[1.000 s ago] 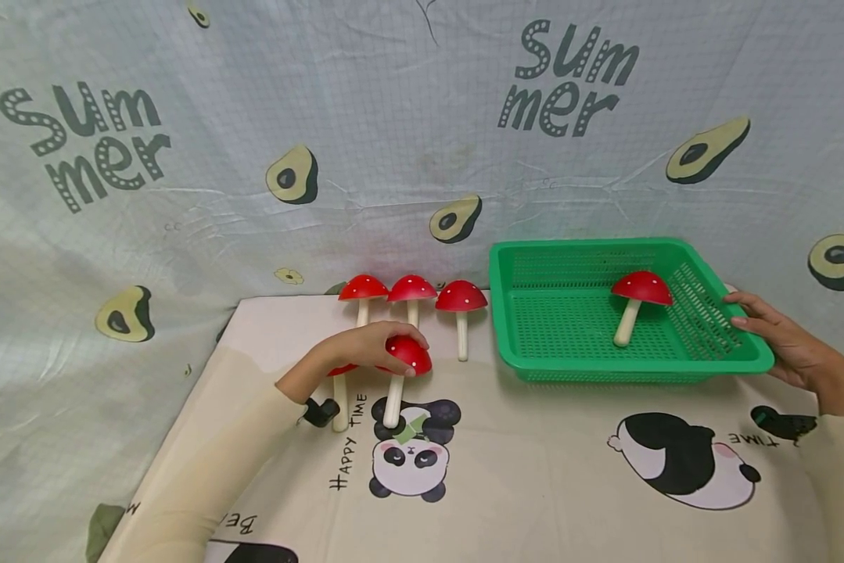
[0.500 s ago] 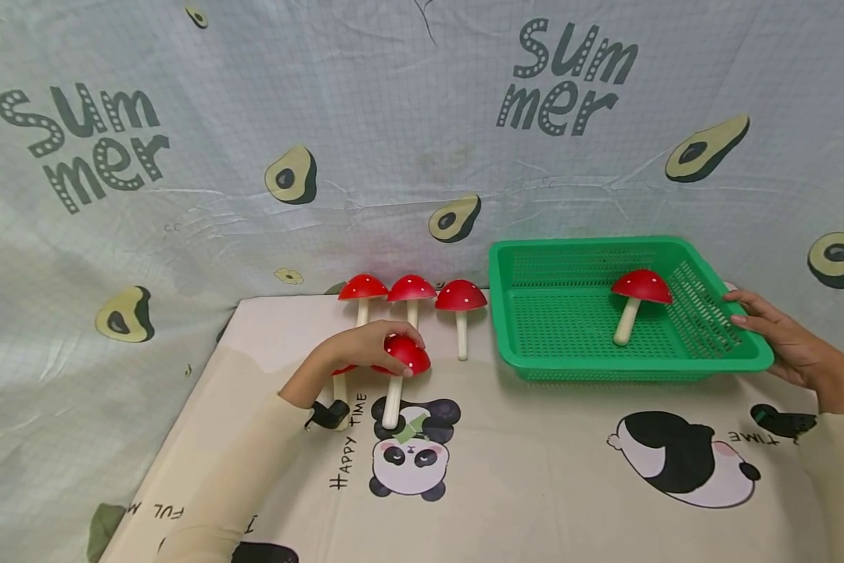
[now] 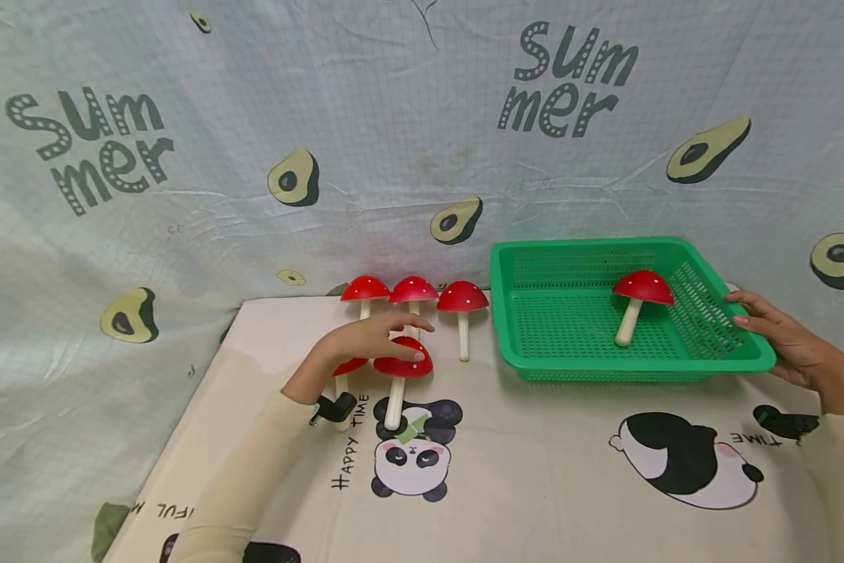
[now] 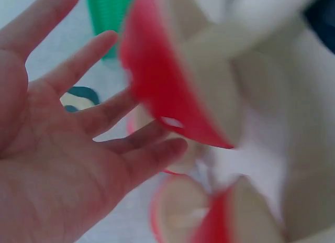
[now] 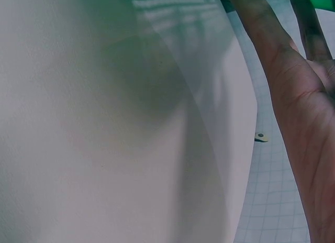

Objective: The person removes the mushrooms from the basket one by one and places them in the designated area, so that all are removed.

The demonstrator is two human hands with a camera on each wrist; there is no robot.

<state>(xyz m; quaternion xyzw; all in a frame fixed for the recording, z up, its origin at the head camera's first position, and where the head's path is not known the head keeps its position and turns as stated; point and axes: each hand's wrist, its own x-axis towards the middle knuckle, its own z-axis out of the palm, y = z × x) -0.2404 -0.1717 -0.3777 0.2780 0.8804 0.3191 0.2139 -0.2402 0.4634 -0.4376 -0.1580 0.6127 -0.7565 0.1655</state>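
My left hand (image 3: pixel 365 342) is over a toy mushroom (image 3: pixel 404 367) with a red, white-dotted cap and pale stem. Its fingers are spread and extended, and the thumb lies across the cap in the head view. In the left wrist view, the fingertips (image 4: pixel 175 148) reach the edge of the blurred red cap (image 4: pixel 167 75). Another mushroom (image 3: pixel 348 366) is partly hidden under this hand and wrist. At the right end of a green basket (image 3: pixel 640 365), my right hand (image 3: pixel 781 340) grips the rim. Inside the basket leans one mushroom (image 3: pixel 643 288).
Behind the left hand stand three more mushrooms, an orange-red one (image 3: pixel 365 288), a pinkish one (image 3: pixel 413 288) and a darker red one (image 3: pixel 462 296) close to the basket. A patterned cloth (image 3: pixel 534 453) covers the table. A printed curtain (image 3: pixel 365 102) hangs directly behind.
The left hand's fingers have loosened from the mushroom cap and spread, uncovering more of it. That mushroom has barely shifted. The right hand stays on the basket rim.
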